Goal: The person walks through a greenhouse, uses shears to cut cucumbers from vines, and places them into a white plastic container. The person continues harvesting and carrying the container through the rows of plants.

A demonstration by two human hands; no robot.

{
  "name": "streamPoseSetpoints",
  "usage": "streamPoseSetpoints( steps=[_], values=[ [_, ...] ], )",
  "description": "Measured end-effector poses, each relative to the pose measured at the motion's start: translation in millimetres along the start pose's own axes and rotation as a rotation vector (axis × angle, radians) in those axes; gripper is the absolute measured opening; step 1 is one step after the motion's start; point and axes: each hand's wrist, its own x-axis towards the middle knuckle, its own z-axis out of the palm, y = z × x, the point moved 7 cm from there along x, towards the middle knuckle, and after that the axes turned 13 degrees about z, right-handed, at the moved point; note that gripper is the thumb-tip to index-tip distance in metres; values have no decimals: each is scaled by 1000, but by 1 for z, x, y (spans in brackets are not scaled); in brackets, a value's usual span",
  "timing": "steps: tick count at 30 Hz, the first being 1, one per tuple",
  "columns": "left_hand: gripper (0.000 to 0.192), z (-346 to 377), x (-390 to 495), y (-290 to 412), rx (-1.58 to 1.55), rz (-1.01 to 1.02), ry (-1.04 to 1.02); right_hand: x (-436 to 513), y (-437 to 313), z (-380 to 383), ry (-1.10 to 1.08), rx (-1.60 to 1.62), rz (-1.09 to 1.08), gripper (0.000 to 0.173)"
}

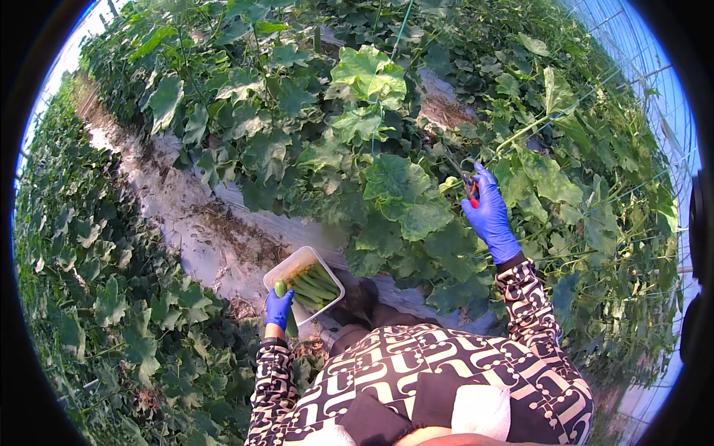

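My left hand (278, 308), in a blue glove, is closed around a long green gourd-like fruit (280, 288). It is at the near-left rim of a white plastic basket (271, 274); whether the fingers also grip that rim cannot be told. Inside lie several long green fruits (314, 286), with small yellow bits at their far ends. Up among the vines on the right, my blue-gloved right hand (490, 214) holds red-handled pruning shears (469, 187). Their blades point up and left into the foliage, close to a curled pale-green shoot (449, 184). Leaves hide what is at the blade tips.
Dense leafy vines (268, 128) climb green strings (403, 28) ahead and to the right. Another leafy row (111, 312) runs along the left. Between them is a soil path with pale plastic film (198, 253). Greenhouse film and wires (650, 72) edge the right.
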Motion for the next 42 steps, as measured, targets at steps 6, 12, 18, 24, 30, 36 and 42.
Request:
streamPoseSetpoints(
  steps=[6,12,18,24,30,36,42],
  values=[
    [42,-33,-25,-46,-169,-109,211,-73,-87,61,-194,137,-252,48],
    [34,-41,-40,-73,-471,-78,424,-180,-58,194,-719,11,-211,49],
    [29,-15,-51,-127,-805,-340,648,-262,48,279,-930,-274,-174,24],
    [34,23,-30,-197,-938,-465,904,-291,121,325,-1044,-504,-230,28],
    [44,64,35,-200,173,159,347,-303,161,338,-1028,-485,-172,38],
    [25,168,78,-243,861,587,-339,-304,188,340,-965,-425,-39,45],
    [19,230,104,-319,1028,467,-481,-303,203,341,-931,-400,-21,47]
  ],
)
